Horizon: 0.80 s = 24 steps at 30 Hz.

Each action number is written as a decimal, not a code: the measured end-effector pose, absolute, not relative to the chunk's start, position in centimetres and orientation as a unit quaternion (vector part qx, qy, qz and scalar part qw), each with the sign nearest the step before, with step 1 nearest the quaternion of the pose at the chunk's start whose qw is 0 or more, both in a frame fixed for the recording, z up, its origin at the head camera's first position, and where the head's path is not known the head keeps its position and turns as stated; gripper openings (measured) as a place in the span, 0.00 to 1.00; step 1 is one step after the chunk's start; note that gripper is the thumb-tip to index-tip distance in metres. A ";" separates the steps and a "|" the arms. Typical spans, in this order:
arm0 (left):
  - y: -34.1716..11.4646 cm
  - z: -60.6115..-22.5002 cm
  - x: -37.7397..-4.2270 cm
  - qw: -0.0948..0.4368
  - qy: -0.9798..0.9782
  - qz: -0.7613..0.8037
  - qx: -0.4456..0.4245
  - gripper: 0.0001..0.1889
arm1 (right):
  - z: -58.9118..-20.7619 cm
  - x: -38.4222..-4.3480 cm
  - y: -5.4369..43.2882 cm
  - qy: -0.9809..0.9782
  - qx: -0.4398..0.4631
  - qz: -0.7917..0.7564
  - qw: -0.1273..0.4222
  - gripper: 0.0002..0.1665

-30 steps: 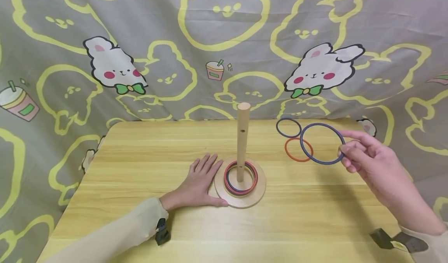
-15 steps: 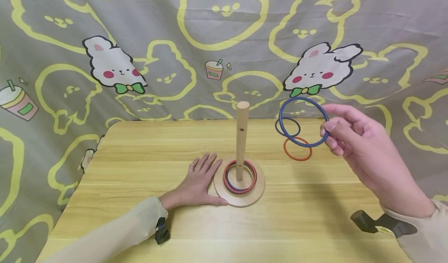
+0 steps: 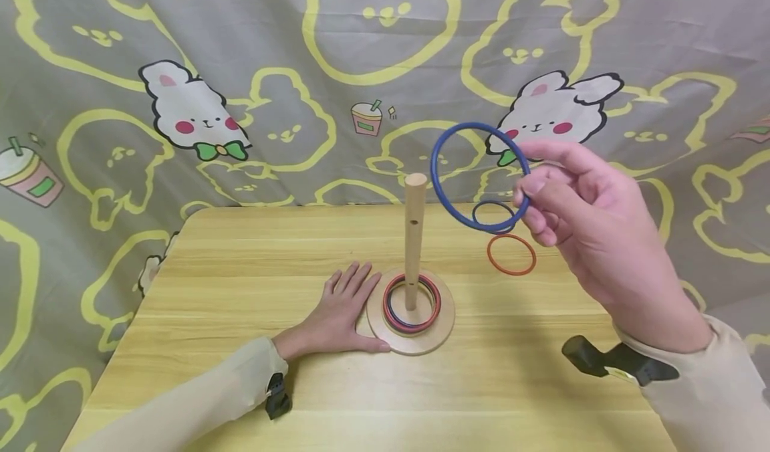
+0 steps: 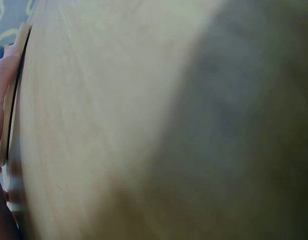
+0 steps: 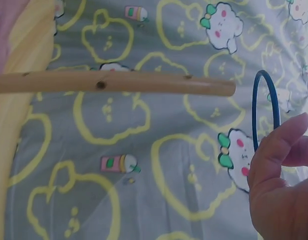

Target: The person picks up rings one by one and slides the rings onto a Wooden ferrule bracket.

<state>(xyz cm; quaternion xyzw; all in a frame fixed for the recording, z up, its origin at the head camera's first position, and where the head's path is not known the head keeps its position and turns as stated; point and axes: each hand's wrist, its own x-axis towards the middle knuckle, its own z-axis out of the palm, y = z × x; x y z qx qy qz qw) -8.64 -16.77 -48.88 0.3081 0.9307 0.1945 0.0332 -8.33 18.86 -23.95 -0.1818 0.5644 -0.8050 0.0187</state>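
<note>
A blue ring (image 3: pixel 438 183) is pinched at its right edge between the thumb and fingers of my right hand (image 3: pixel 592 221), raised above the table. Just left of the ring rises a wooden peg (image 3: pixel 414 238) fixed to a round wooden base (image 3: pixel 412 346). Around the peg's foot lie several stacked rings, with a red ring (image 3: pixel 437 305) on top. My left hand (image 3: pixel 338 315) lies with spread fingers against the base's left side, its thumb at the front rim. In the right wrist view the blue ring (image 5: pixel 255 110) is beyond the tip of the peg (image 5: pixel 158 82).
On the table (image 3: pixel 240 291), right of the peg, lie an orange-red ring (image 3: pixel 511 273) and a smaller-looking blue ring (image 3: pixel 481 204), partly behind the held one. A patterned curtain (image 3: pixel 271 31) hangs at the back and sides.
My right hand has carried the blue ring up and to the left, closer to the peg's top. The left hand has stayed at the base.
</note>
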 end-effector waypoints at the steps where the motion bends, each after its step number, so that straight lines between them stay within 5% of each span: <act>1: -16.8 -48.9 -8.7 0.032 0.931 0.195 0.308 0.70 | -23.7 -8.4 18.5 0.566 -0.186 -0.803 0.020 0.24; 24: -16.9 -48.8 -8.8 0.037 0.931 0.190 0.308 0.71 | -28.0 -8.9 14.5 0.715 -0.178 -0.673 0.058 0.19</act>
